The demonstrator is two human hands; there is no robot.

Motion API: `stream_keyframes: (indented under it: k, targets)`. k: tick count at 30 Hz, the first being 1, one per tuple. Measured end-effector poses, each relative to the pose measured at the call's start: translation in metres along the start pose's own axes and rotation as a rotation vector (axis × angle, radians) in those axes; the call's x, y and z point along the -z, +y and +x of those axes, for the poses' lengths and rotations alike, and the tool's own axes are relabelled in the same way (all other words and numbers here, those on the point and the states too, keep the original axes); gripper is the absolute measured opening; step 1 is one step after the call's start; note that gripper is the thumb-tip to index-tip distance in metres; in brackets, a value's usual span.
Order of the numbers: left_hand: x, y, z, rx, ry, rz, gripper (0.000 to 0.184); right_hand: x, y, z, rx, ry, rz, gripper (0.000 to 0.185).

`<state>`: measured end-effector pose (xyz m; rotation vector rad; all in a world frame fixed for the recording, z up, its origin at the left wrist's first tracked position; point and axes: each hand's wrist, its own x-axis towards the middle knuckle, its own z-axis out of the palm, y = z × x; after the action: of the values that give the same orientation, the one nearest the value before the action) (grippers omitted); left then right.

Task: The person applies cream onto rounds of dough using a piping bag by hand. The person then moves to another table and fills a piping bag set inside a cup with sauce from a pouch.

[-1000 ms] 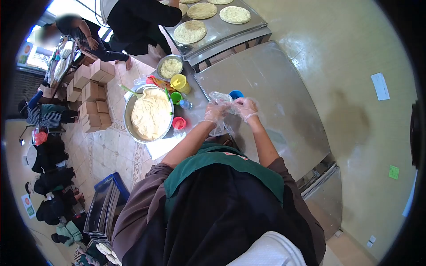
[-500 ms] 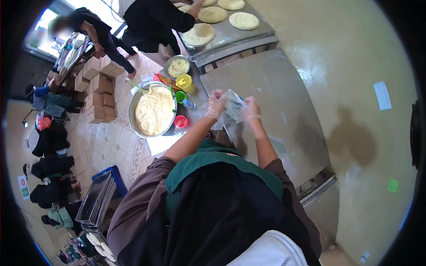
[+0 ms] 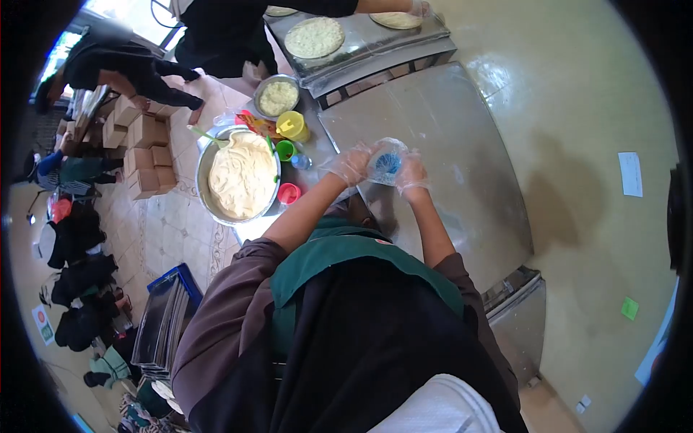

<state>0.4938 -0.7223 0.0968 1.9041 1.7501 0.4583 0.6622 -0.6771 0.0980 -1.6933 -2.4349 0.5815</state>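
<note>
Both of my hands wear thin transparent gloves. Between them, over the steel table (image 3: pixel 462 144), is a transparent plastic bag (image 3: pixel 388 163) with its mouth spread wide and something blue showing inside. My left hand (image 3: pixel 352 164) grips the bag's left edge; my right hand (image 3: pixel 413 175) grips its right edge. To the left of my left hand stands a large metal bowl (image 3: pixel 201 189) filled with pale creamy batter (image 3: pixel 242 180). Near it are a red cup (image 3: pixel 289 193), a green cup (image 3: pixel 286 151), a small bottle (image 3: pixel 302 162) and a yellow lidded jug (image 3: pixel 293 127).
A bowl of pale crumbly filling (image 3: pixel 279 98) stands beyond the jug. Round flatbreads (image 3: pixel 315 37) lie on a raised metal surface (image 3: pixel 368 58), where a co-worker's gloved hand (image 3: pixel 419 9) reaches over. Cardboard boxes (image 3: pixel 144 173) and stacked trays (image 3: pixel 162 325) are on the left.
The bag, bunched up half a second ago, is spread open between my hands with its blue inside showing. The co-worker's arm now stretches across to the far flatbread.
</note>
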Motion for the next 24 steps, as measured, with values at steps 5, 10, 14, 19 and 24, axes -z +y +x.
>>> stream_keyframes:
  k: [5, 10, 14, 19, 24]
  targets:
    - [-0.064, -0.08, 0.016, 0.113, -0.152, -0.062, 0.037, -0.036, 0.03, 0.021, -0.101, -0.305, 0.15, 0.042]
    - [-0.053, -0.087, 0.014, 0.29, -0.211, -0.553, 0.035, -0.086, 0.069, 0.022, -0.015, -0.26, 0.393, 0.046]
    - [-0.093, -0.112, 0.013, 0.522, -0.146, -0.882, 0.027, -0.062, 0.044, 0.021, 0.011, -0.294, 0.447, 0.041]
    - [-0.119, -0.123, 0.014, 0.62, 0.029, -0.678, 0.027, -0.096, 0.059, 0.017, -0.066, -0.3, 0.517, 0.033]
    - [-0.082, -0.118, 0.012, 0.589, -0.015, -0.646, 0.041, -0.119, 0.069, 0.016, -0.077, -0.273, 0.628, 0.044]
